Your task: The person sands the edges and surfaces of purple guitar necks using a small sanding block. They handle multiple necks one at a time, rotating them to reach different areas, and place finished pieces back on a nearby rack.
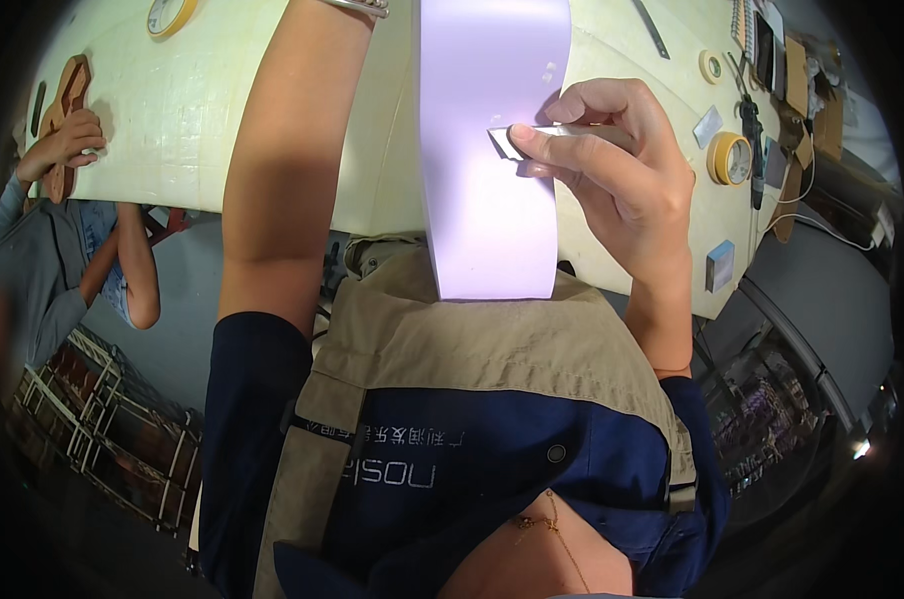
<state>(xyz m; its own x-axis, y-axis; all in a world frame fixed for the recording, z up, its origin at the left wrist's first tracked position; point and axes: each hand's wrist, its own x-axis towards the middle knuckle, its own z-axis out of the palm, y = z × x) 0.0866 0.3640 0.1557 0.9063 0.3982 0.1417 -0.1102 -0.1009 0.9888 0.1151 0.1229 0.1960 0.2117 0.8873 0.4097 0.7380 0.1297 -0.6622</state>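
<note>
Nearest me, at 6 o'clock, a fine necklace [547, 521] hangs at the neckline of the navy shirt [502, 434], and above it the khaki apron [492, 344] spans the middle. The near end of the lilac panel [492, 230] meets the apron; from there the panel runs up to 12 o'clock and leaves my view at the top edge, with a few pale specks [550, 72] near its right side. The left forearm [282, 180] reaches up through 10 o'clock, a silvery band [360, 6] at the wrist; the left hand lies beyond my view, so I cannot tell its grip.

Between 1 and 2 o'clock I have the right hand [622, 160], thumb and fingers pinched narrowly on a small metal blade [503, 143]. The blade sits over the panel, its free end toward 9 o'clock; I cannot tell whether it touches the surface.

Farther out on the cream table [163, 150] I see a blue-sided box [720, 267] at 3 o'clock, a yellow tape roll [715, 160] at 2 and a thin dark strip [652, 30] at 1. At 10 o'clock a co-worker's hand [75, 138] rests on a curved brown wooden piece [70, 88].
</note>
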